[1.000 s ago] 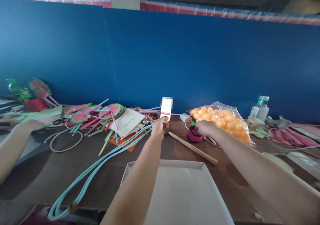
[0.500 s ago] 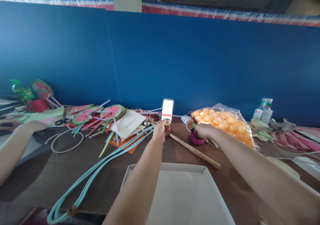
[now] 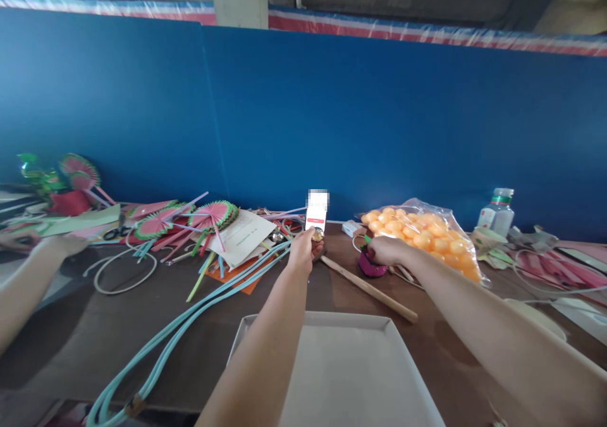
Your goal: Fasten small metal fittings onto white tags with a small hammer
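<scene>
Near the phone (image 3: 316, 210), which stands propped against the blue partition, my left hand (image 3: 303, 248) is closed on a small round gold bell (image 3: 317, 233). Its fingers are partly hidden by the back of the hand. To the right, my right hand (image 3: 385, 250) grips a small purple cloth pouch (image 3: 370, 266) with a bit of green at its top; the fingertips are hidden from this angle. A wooden stick (image 3: 372, 290) lies on the table between my hands. Below my arms is a shallow white box or tray (image 3: 344, 319).
A clear bag of orange balls (image 3: 427, 229) lies beside my right wrist, with a bottle (image 3: 497, 212) farther right. Pale blue tubing (image 3: 184, 322) crosses the left side. Paper fans (image 3: 213, 216) and sheets (image 3: 244, 234) clutter the back. Another person's hands (image 3: 66, 245) reach in at far left.
Both of my hands keep nearly the same place and grip. The view shifts very slightly, and the other person's hands at far left move a little.
</scene>
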{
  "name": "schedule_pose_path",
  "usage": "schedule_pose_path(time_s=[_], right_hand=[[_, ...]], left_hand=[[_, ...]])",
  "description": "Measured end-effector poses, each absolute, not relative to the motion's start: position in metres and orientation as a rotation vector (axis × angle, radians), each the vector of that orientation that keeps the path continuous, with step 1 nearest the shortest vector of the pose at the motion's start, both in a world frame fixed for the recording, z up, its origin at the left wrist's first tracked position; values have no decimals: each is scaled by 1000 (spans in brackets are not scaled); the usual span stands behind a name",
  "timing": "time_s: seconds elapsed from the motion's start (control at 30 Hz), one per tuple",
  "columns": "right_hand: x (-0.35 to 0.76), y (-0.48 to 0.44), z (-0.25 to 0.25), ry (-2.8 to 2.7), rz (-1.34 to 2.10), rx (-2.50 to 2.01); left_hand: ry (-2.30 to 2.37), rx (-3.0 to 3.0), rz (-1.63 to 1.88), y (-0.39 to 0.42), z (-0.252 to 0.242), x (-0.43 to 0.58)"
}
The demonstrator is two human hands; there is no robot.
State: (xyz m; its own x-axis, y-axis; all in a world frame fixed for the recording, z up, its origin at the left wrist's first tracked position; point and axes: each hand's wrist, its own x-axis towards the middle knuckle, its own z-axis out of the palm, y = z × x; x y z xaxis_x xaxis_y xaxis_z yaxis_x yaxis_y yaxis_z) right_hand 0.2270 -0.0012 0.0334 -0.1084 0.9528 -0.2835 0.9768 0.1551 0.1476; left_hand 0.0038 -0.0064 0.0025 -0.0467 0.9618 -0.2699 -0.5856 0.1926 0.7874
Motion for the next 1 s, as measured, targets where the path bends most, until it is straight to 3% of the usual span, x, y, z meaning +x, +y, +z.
schedule_pose_path(time_s=[1.0], right_hand=[[225, -5, 34, 2088, -108, 1878]], left_hand=[[958, 525, 1343, -4, -2, 5]])
